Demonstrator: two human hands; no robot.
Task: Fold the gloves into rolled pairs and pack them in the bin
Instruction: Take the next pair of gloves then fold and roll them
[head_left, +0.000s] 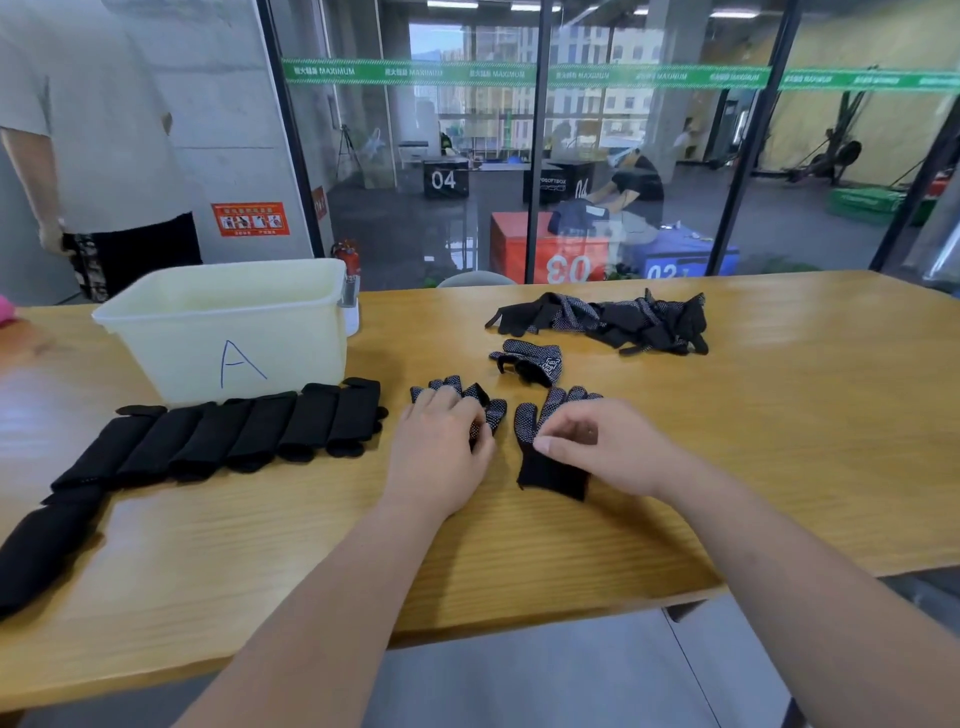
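Gloves occupy the middle of the yellow wood-grain table (779, 441), two of them under the person's hands. The black, white-dotted knit right glove (540, 431) lies flat with its dotted side up. Its long axis runs from 6 to 12 o'clock, with the glove tips pointing to 12, away from the person, and the plain ribbed cuff toward 6. The right hand (608, 452) pinches it near the wrist between the thumb and curled fingers (576, 423).

Just beside it at 9 o'clock, the matching black dotted left glove (496, 410) also points its tips to about 12. It is mostly covered by the left hand (441, 457), whose bent fingers (467, 415) gather the dotted fabric.

A third black dotted glove, crumpled (535, 364), sits at 12 o'clock from the hands. At 1 o'clock lies a tangled heap of black dotted gloves (608, 319), too jumbled to count.

At 9 o'clock, smooth black rolled glove pairs (260, 431) lie side by side. Six can be made out in the row, each a soft cylinder with its long axis running from about 7 to 1. One more dark bundle (41, 545) lies at 8 o'clock by the table's near left edge.

Behind the row, at 10 o'clock, stands the rectangular translucent white plastic bin (301, 353), with a blue hand-drawn "A" on its near wall.
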